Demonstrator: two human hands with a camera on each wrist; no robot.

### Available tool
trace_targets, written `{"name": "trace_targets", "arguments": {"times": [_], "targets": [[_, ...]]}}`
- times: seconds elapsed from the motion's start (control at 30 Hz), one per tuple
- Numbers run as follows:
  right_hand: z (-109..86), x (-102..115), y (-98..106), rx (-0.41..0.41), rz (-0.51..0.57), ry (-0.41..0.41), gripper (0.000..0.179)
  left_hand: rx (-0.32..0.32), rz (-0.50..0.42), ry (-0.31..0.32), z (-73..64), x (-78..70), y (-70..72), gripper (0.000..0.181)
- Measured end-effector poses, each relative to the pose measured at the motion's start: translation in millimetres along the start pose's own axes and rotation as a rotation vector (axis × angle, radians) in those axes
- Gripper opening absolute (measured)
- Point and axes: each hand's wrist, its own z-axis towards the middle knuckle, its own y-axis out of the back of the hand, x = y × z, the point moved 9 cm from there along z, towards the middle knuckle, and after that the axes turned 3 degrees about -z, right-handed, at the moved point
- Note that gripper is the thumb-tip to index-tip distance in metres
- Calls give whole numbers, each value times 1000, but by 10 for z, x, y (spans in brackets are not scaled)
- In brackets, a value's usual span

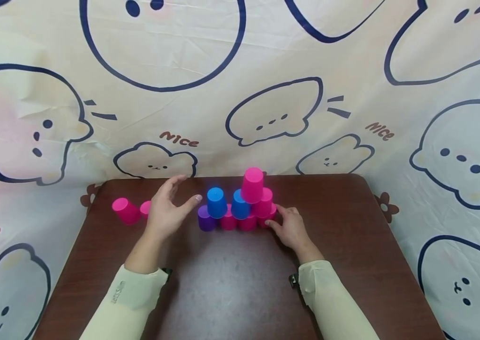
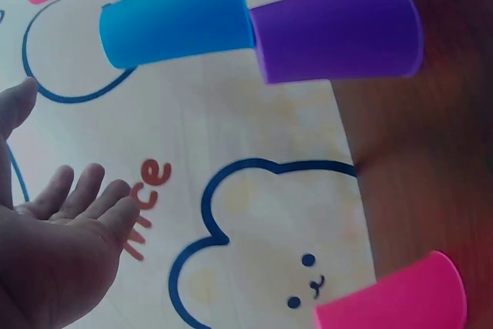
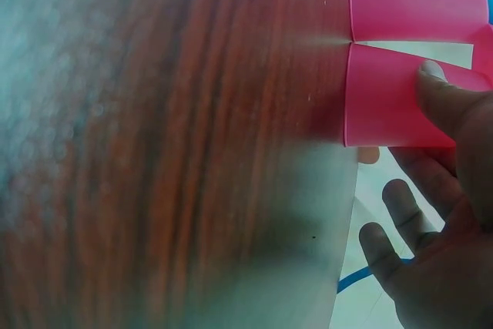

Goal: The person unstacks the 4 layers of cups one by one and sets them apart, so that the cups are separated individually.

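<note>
Upside-down plastic cups form a stepped stack near the back of the table. The bottom row has a purple cup (image 1: 207, 219) at its left end and pink cups beside it. Above them stand a left blue cup (image 1: 216, 203), a second blue cup (image 1: 240, 206) and a pink cup (image 1: 264, 203). A top pink cup (image 1: 252, 185) rests across the last two. My right hand (image 1: 292, 228) holds the bottom row's rightmost pink cup (image 3: 393, 102) between thumb and fingers. Left of the stack, my left hand (image 1: 167, 208) is raised with spread fingers, holding nothing.
Left of my left hand stand a loose pink cup (image 1: 126, 211) and another pink cup (image 1: 145, 208), partly hidden by that hand. A patterned cloth (image 1: 206, 118) hangs behind the brown table (image 1: 231, 293).
</note>
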Motion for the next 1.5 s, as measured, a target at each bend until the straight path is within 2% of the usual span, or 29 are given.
{"name": "trace_targets", "arguments": {"times": [0.37, 0.77, 1.0, 1.17, 1.37, 1.5], "targets": [[18, 28, -31, 4, 4, 2, 68, 52, -1, -5, 45, -181, -120, 79], [37, 78, -41, 7, 6, 18, 67, 119, -12, -50, 101, -328, -253, 78], [48, 89, -55, 18, 12, 8, 66, 139, 26, -74, 109, -475, -343, 79], [55, 79, -53, 18, 16, -2, 66, 170, 46, -85, 131, -552, -450, 80], [48, 66, -36, 2, 14, 25, 66, 203, 58, -102, 151, -624, -589, 80], [-6, -8, -1, -7, 5, 22, 66, 235, 61, -131, 147, -678, -743, 78]]}}
